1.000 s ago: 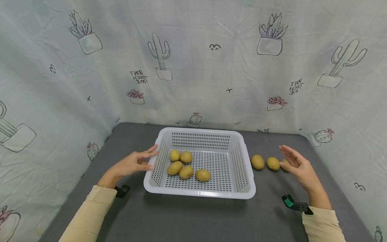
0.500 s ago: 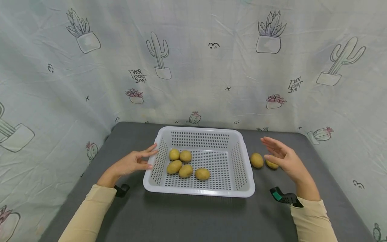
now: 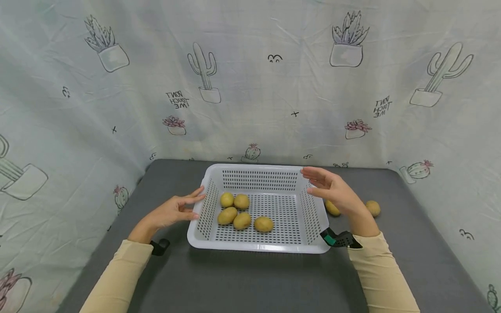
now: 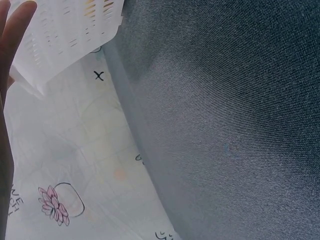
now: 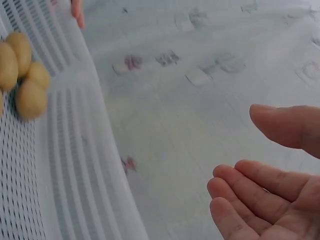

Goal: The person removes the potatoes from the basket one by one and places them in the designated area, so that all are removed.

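A white plastic basket [image 3: 258,248] with slotted walls holds several yellow-brown potatoes [image 3: 264,224], grouped toward its left half. My left hand [image 3: 174,211] rests at the basket's left rim, fingers extended and spread along it; in the left wrist view, fingers [image 4: 19,25] lie against the outer wall. Over the basket's right rim hovers my right hand [image 3: 332,191], holding nothing. The right wrist view shows its thumb well apart from the lightly bent fingers [image 5: 245,200]. Just right of the basket, a potato [image 3: 332,209] is partly hidden by this hand.
Another potato [image 3: 372,208] lies on the grey tabletop [image 3: 250,282] beyond my right wrist. A pale curtain printed with cacti [image 3: 250,87] surrounds the table at the back and sides.
My right hand has swept left from above the loose potatoes to the basket's right rim, uncovering the outermost potato and hiding the middle one. The left hand stays at the rim.
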{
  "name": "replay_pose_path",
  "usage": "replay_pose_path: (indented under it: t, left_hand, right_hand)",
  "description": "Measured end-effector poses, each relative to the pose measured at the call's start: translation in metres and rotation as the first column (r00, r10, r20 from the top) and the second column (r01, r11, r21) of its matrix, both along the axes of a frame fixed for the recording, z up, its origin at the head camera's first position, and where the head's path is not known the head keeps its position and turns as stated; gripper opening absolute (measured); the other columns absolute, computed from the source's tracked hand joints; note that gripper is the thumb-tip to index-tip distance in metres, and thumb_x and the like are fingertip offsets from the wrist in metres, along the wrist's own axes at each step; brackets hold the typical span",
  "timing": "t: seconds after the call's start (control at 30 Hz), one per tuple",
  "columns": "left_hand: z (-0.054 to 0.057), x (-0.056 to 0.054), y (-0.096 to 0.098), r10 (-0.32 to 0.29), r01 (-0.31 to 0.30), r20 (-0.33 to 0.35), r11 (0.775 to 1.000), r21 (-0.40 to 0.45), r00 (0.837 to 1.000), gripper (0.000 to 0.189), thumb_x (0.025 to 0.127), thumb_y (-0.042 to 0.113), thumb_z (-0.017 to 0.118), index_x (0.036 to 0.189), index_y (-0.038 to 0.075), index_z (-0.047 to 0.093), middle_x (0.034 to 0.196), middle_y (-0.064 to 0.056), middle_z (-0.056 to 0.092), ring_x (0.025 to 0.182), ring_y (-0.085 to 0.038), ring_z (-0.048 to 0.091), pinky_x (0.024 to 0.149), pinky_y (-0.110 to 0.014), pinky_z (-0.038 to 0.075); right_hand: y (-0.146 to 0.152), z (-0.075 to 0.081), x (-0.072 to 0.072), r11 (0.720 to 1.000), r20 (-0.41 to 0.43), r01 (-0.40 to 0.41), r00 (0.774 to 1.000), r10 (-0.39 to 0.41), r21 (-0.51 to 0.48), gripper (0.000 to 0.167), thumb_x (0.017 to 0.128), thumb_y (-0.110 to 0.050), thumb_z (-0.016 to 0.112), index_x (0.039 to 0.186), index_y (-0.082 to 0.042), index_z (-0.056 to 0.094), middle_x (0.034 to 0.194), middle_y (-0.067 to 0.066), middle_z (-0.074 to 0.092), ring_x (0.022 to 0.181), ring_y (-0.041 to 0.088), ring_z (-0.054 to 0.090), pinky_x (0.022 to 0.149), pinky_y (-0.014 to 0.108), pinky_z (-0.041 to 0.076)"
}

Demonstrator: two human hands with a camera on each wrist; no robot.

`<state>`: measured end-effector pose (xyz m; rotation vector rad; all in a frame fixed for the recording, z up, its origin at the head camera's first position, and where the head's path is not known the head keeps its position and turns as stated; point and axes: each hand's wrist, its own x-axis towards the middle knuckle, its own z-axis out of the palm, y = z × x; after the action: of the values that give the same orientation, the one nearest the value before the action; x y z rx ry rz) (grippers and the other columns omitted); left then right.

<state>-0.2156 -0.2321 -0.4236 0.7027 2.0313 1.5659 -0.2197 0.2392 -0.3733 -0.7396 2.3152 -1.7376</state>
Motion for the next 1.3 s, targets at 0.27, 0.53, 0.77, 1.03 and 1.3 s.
replay_pose_path:
  t: [0.27, 0.53, 0.77, 1.03, 1.3]
  left_hand:
    - [-0.001, -0.003, 0.001, 0.001, -0.001, -0.012, 1.0, -0.008, 1.0, 0.072, 0.089, 0.005, 0.064, 0.147, -0.004, 0.022, 0.159, -0.01, -0.008, 0.121, -0.04, 0.051, 0.087, -0.029, 0.052]
    - [-0.003, -0.002, 0.003, -0.001, 0.001, 0.002, 1.0, -0.007, 1.0, 0.072, 0.089, 0.006, 0.064, 0.146, -0.004, 0.023, 0.16, -0.01, -0.007, 0.122, -0.041, 0.05, 0.087, -0.029, 0.052]
    - [-0.003, -0.002, 0.003, 0.001, -0.001, 0.003, 1.0, -0.013, 1.0, 0.072, 0.089, 0.008, 0.065, 0.147, -0.003, 0.023, 0.16, -0.009, -0.008, 0.121, -0.04, 0.051, 0.087, -0.028, 0.052]
    - [-0.005, 0.0, -0.003, -0.003, 0.003, -0.007, 0.999, -0.034, 1.0, 0.071, 0.09, 0.007, 0.063, 0.147, -0.003, 0.022, 0.159, -0.01, -0.009, 0.118, -0.025, 0.057, 0.088, -0.026, 0.051]
    - [-0.005, -0.001, -0.002, -0.002, 0.0, -0.029, 0.999, -0.043, 1.0, 0.07, 0.091, 0.008, 0.063, 0.147, -0.003, 0.022, 0.159, -0.009, -0.008, 0.12, -0.038, 0.053, 0.089, -0.027, 0.051]
  right_hand:
    - [-0.035, -0.004, -0.018, 0.995, 0.047, -0.089, 0.995, 0.091, -0.033, 0.056, 0.093, -0.012, 0.06, 0.144, -0.004, 0.037, 0.15, 0.016, 0.036, 0.14, 0.032, 0.03, 0.113, 0.05, 0.022]
    - [-0.064, -0.004, -0.029, 0.989, 0.108, -0.135, 0.984, 0.141, -0.062, 0.056, 0.092, -0.007, 0.06, 0.143, 0.0, 0.037, 0.148, 0.02, 0.036, 0.139, 0.034, 0.031, 0.113, 0.051, 0.024]
    - [-0.08, -0.016, -0.043, 0.975, 0.16, -0.216, 0.962, 0.223, -0.061, 0.06, 0.091, -0.01, 0.063, 0.144, -0.001, 0.037, 0.149, 0.019, 0.037, 0.139, 0.034, 0.032, 0.111, 0.05, 0.029]
    - [-0.089, -0.039, -0.052, 0.939, 0.265, -0.344, 0.906, 0.332, 0.001, 0.056, 0.089, -0.007, 0.064, 0.141, -0.003, 0.043, 0.149, 0.019, 0.037, 0.139, 0.032, 0.032, 0.112, 0.048, 0.028]
    - [-0.092, -0.044, -0.051, 0.887, 0.323, -0.417, 0.882, 0.342, 0.199, 0.054, 0.088, -0.014, 0.066, 0.139, -0.012, 0.048, 0.147, 0.01, 0.043, 0.137, 0.03, 0.036, 0.109, 0.049, 0.033]
